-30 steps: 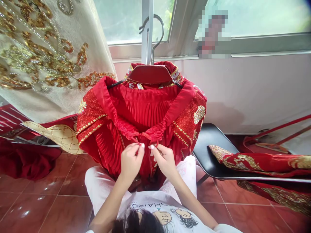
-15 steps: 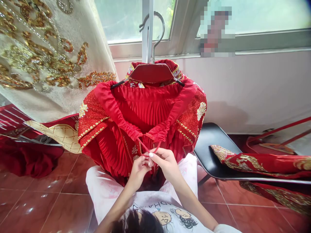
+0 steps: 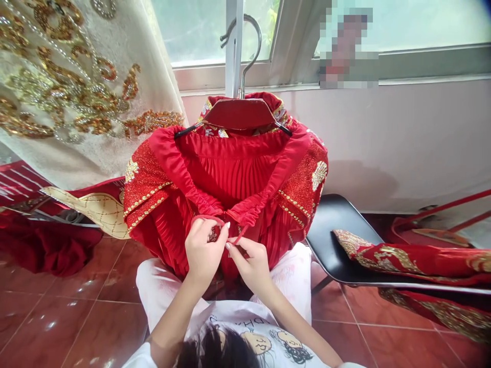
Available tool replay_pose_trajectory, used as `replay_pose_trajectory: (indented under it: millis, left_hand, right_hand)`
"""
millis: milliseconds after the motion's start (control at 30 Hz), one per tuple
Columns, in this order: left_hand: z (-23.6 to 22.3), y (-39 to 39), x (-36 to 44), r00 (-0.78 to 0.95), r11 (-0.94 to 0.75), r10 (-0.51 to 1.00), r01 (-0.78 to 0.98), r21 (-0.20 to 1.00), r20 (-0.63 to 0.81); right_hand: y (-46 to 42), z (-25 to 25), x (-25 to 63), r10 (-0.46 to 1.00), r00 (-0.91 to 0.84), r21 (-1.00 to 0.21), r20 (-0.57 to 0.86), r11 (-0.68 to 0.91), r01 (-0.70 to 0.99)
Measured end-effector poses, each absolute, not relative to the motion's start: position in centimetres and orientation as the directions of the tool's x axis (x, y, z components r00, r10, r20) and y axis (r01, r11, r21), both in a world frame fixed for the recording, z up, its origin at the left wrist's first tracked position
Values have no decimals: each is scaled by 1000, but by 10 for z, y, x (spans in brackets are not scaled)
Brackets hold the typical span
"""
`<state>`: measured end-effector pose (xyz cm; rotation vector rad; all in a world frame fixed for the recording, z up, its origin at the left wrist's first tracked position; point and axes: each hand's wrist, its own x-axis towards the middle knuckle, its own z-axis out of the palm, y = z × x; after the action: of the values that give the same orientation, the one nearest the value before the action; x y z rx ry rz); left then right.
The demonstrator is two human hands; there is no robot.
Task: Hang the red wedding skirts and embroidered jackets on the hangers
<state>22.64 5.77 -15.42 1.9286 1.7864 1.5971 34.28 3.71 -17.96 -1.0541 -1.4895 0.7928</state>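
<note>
Left hand (image 3: 203,250) and right hand (image 3: 249,263) each pinch a red drawstring (image 3: 207,219) at our skirt's (image 3: 230,179) waistband, six o'clock from the hanger (image 3: 240,112). We judge knot-tying underway; next, pull ends snug.

Left hand (image 3: 202,251) raised from below the gathered waistband (image 3: 230,207) to just under it, now carrying a loop of red drawstring (image 3: 209,220) over its knuckles. Right hand (image 3: 249,260) lowered slightly, fingertips pinching the cord's other end. Cords formerly drawn in a taut V beneath the waistband, now slack.
</note>
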Motion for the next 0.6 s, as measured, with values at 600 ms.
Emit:
replay_pose_trajectory:
  millis: [600]
  left_hand:
    - [-169, 39, 186, -377, -144, 926, -413, 899, -25]
  right_hand:
    - [38, -175, 340, 929, -139, -927, 344, 360, 109]
